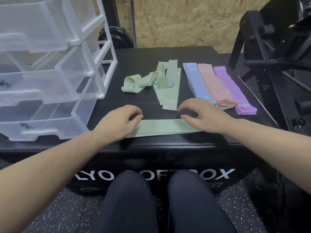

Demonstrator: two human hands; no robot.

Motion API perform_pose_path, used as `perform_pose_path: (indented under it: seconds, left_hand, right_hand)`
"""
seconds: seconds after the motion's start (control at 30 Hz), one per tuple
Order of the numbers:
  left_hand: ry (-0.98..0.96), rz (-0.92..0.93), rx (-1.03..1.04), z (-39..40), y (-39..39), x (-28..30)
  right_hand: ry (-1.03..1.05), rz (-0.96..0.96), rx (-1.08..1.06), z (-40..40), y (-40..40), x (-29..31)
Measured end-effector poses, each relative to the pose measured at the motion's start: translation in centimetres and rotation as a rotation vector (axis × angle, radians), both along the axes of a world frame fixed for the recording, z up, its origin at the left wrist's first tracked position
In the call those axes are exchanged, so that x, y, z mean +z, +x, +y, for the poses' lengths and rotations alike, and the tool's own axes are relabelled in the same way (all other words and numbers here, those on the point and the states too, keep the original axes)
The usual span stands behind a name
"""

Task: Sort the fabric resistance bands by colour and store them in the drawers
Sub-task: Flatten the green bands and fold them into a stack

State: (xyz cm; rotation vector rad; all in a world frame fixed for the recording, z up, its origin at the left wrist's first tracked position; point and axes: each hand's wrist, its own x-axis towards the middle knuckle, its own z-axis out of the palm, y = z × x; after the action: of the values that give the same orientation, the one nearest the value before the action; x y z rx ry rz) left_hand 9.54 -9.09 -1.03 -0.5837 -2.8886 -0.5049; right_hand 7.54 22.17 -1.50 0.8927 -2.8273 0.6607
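Drawers (42, 98): clear plastic unit, left of the frame, several drawers pulled open, handwritten marks on two fronts.
Left hand (117, 121): lower centre, on the left end of the green band, fingers curled down with thumb and fingertips closing on the fabric; it looks like a light pinch.
Green band (161, 127): flat and crosswise along the near edge of the box (151, 54), between both hands.
Right hand (200, 115): right of centre, fingers spread and curved, tips pressing the band's right end; not wrapped round it.
Green pile (151, 79): centre, partly loose and twisted, partly laid flat.
Sorted stacks: blue (196, 83), peach (213, 84), purple (230, 86), side by side at centre right.
Handling: judged light, soft and limp, likely to sag and unfold when lifted; best taken at both ends, or folded and held through the middle of the layers.
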Motion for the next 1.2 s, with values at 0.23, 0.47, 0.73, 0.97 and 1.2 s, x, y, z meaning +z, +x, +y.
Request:
perform_pose_path:
  seconds: [0.23,0.47,0.73,0.97,1.2]
  left_hand:
    - [-0.127,-0.019,0.076,3.3,-4.8,0.1]
    - [-0.256,0.017,0.131,5.5,-7.1,-0.9]
    - [-0.14,0.03,0.139,5.3,-8.6,-0.5]
    - [-0.062,-0.001,0.177,5.0,-8.6,-0.2]
    - [0.149,-0.194,0.237,4.4,-7.0,0.6]
  right_hand:
    - [-0.034,0.016,-0.146,-2.1,-4.4,1.5]
    - [0.021,0.012,-0.201,-4.4,-10.2,2.0]
    - [0.311,0.068,-0.296,-5.8,-13.6,1.8]
    - [0.153,0.214,-0.114,-6.0,-11.2,2.3]
    - [-0.201,-0.055,-0.205,-7.3,-7.8,5.2]
